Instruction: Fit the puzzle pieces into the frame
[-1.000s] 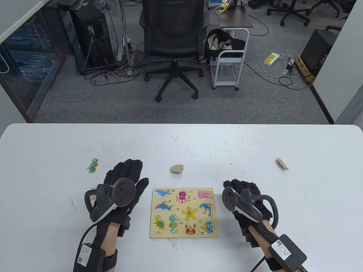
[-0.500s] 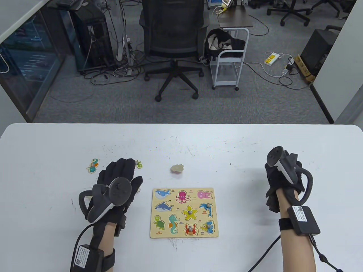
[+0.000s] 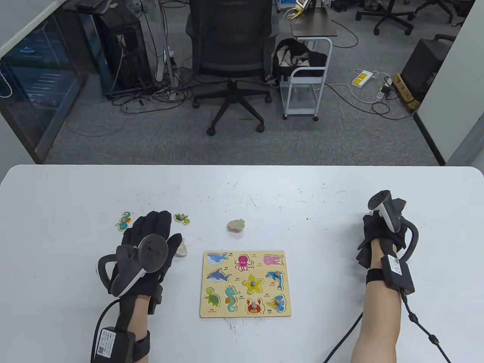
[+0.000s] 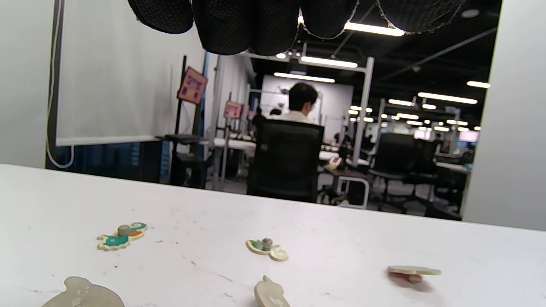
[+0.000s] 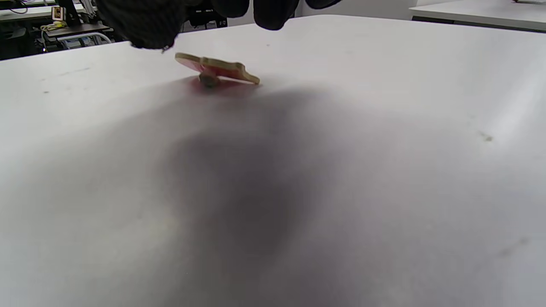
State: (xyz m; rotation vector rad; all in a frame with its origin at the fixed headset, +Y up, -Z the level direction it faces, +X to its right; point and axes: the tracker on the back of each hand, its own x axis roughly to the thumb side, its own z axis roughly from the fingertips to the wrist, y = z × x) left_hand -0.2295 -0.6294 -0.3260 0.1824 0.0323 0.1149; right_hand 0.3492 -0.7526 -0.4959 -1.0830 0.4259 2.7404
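On the table's far right, right hand (image 3: 378, 236) hovers over an upside-down piece (image 5: 215, 68), fingers (image 5: 145, 21) loose, empty, ready to grab; left hand (image 3: 151, 245) flat, empty.

My gloves are black knit cloth, matt and nubbly, on the left hand (image 3: 153, 236) and right hand (image 3: 372, 236). The trackers strapped on look like hard plastic, dark grey with a white band, slight sheen. Puzzle frame (image 3: 245, 284) is pale wood, printed in glossy colours. Loose face-down piece (image 5: 215, 68) shows bare unfinished wood. Seahorse piece (image 3: 124, 221) is painted wood. Table (image 3: 302, 196) is smooth white laminate, scuffed.
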